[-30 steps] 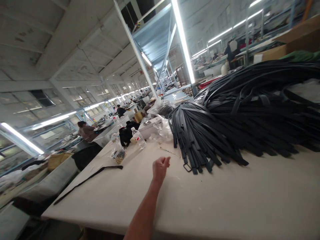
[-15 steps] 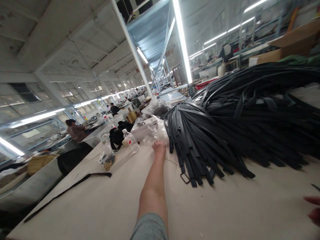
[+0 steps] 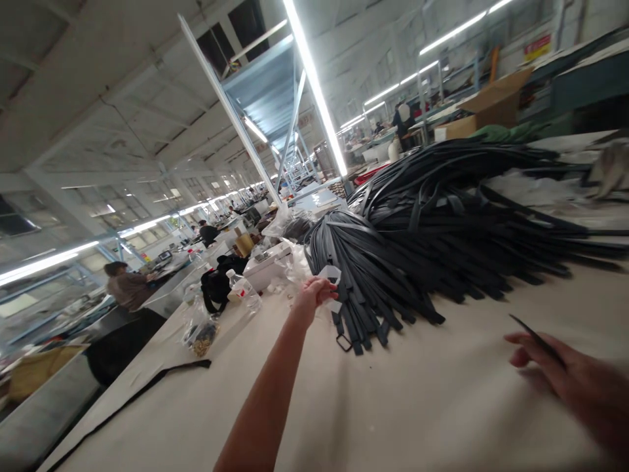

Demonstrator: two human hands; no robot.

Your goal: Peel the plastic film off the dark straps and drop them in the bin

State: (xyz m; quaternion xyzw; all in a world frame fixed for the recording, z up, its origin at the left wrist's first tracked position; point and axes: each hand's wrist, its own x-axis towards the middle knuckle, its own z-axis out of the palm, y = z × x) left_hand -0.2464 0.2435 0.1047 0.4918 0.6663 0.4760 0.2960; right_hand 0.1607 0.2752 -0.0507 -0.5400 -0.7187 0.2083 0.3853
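Observation:
My left hand (image 3: 317, 295) is closed on a small translucent white piece (image 3: 331, 273), held just above the table in front of the near end of a big pile of black straps (image 3: 383, 262). At the right, my right hand (image 3: 555, 367) is closed around a thin dark pointed tool (image 3: 536, 337); its tip points up and left, over the bare tabletop. A black rectangular ring (image 3: 343, 343) lies at the strap ends, below my left hand.
On the table (image 3: 393, 406) a clear bottle (image 3: 244, 291) stands tilted in view beside a white box (image 3: 266, 265). A bag of small brass-coloured parts (image 3: 201, 335) and a long black strip (image 3: 132, 396) lie left. A person (image 3: 125, 286) sits beyond.
My left hand has come back from the white plastic beside the straps with a translucent piece in it. My right hand and its tool have come further into view as the camera turned right.

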